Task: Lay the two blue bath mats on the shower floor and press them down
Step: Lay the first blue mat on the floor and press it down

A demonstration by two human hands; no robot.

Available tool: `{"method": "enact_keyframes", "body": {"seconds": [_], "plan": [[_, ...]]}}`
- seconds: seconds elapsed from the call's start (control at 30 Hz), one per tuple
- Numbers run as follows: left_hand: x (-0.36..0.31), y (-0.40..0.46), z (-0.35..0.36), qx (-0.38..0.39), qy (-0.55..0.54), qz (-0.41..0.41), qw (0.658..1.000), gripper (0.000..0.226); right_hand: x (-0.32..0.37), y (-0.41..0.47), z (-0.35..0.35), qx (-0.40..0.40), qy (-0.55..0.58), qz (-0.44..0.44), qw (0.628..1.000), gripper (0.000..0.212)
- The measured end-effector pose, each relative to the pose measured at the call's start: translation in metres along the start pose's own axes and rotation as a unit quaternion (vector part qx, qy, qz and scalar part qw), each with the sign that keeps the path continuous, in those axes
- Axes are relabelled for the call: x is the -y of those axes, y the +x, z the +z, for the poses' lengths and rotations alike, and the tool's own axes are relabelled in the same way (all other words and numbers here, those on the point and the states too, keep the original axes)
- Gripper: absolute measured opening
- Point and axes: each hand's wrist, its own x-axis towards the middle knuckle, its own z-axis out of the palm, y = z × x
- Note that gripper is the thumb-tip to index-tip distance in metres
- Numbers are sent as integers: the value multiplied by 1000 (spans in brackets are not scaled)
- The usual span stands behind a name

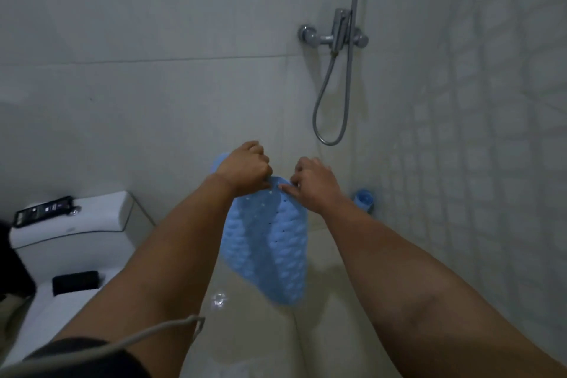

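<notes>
Both arms reach forward over the shower floor (322,331), and the left hand (245,164) is curled tight round the top edge of a blue mat (267,242) while the right hand (313,184) pinches the same edge just beside it with bent fingers. The bumpy mat, dotted with small holes, hangs down from the two hands, clear of the floor, and more blue shows behind the left hand, though whether that is a second mat cannot be told. Above the right hand a shower hose (333,95) loops down from the tap (334,34), a small blue object (364,199) sits just past the right wrist, and a toilet (70,242) stands out beyond the left forearm with a phone (43,211) on its tank.
</notes>
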Motion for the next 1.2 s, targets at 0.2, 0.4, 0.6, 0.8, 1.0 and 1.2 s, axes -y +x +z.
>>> {"method": "enact_keyframes", "body": {"seconds": [0.2, 0.4, 0.6, 0.8, 1.0, 1.2], "plan": [[5, -3, -30, 38, -22, -37, 998, 40, -9, -8, -5, 100, 152, 16, 983, 53], [-4, 4, -39, 30, 1, -37, 999, 42, -61, -28, 17, 178, 239, 50, 953, 28], [-20, -10, -17, -20, -30, -49, 998, 39, -120, -73, 65, 292, 144, 94, 941, 16], [-33, -39, 11, -17, -100, -108, 989, 37, -139, -119, 119, 290, 172, 110, 935, 23], [-34, -63, 40, 64, -110, -125, 984, 40, -136, -143, 146, 339, 117, 97, 928, 20], [-44, -89, 115, 132, -175, -112, 969, 41, -136, -163, 165, 367, 68, 131, 919, 25]]}}
